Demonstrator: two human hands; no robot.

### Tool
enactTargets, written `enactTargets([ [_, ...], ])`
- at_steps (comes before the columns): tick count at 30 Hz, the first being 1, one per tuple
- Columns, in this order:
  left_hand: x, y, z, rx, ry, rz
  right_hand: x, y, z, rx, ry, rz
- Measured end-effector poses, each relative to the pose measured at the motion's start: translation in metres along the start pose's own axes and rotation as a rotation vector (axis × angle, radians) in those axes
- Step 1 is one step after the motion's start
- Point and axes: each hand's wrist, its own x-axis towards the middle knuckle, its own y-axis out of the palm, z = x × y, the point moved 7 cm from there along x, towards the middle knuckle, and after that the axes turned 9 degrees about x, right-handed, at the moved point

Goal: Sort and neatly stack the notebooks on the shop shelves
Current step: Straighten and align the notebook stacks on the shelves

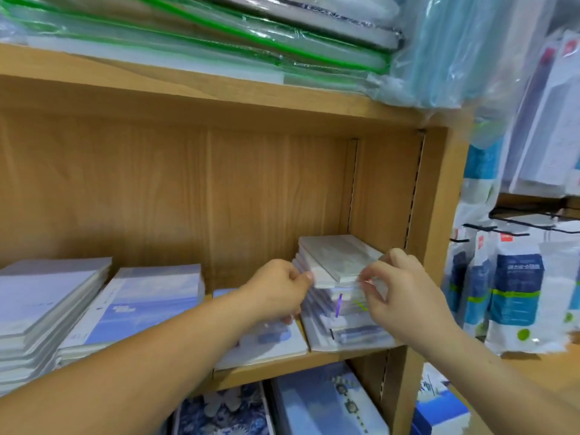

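Observation:
A stack of small white plastic-wrapped notebooks (337, 262) stands at the right end of the wooden shelf (301, 364), against the side wall. My left hand (279, 291) grips the stack's left side, thumb on the upper notebooks. My right hand (405, 296) pinches the front right corner of the upper notebooks. A flat notebook with a blue cover (270, 340) lies under my left hand. Two taller piles of blue-and-white notebooks (138, 306) and grey-white ones (44, 302) sit further left.
Green-edged plastic folders (194, 36) lie on the shelf above. Blue patterned notebooks (320, 406) fill the shelf below. Packaged goods (514, 293) hang on black hooks to the right of the shelf's side panel (436, 199).

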Motion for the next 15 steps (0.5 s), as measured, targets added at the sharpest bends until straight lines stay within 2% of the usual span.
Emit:
enactTargets([
  [2, 0.018, 0.013, -0.005, -0.179, -0.095, 0.02, 0.004, -0.005, -0.006, -0.056, -0.057, -0.016],
  [4, 0.03, 0.019, -0.007, -0.257, -0.152, -0.009, 0.006, -0.009, -0.013, -0.071, -0.085, -0.036],
  [8, 0.039, 0.027, -0.007, -0.248, -0.208, -0.018, 0.012, 0.004, -0.026, -0.089, -0.054, 0.173],
  [12, 0.036, 0.038, -0.013, -0.308, -0.219, 0.102, 0.009, 0.0, -0.021, -0.023, -0.147, 0.075],
  [15, 0.033, 0.039, -0.012, -0.342, -0.253, 0.105, 0.007, -0.001, -0.013, -0.005, -0.213, 0.039],
])
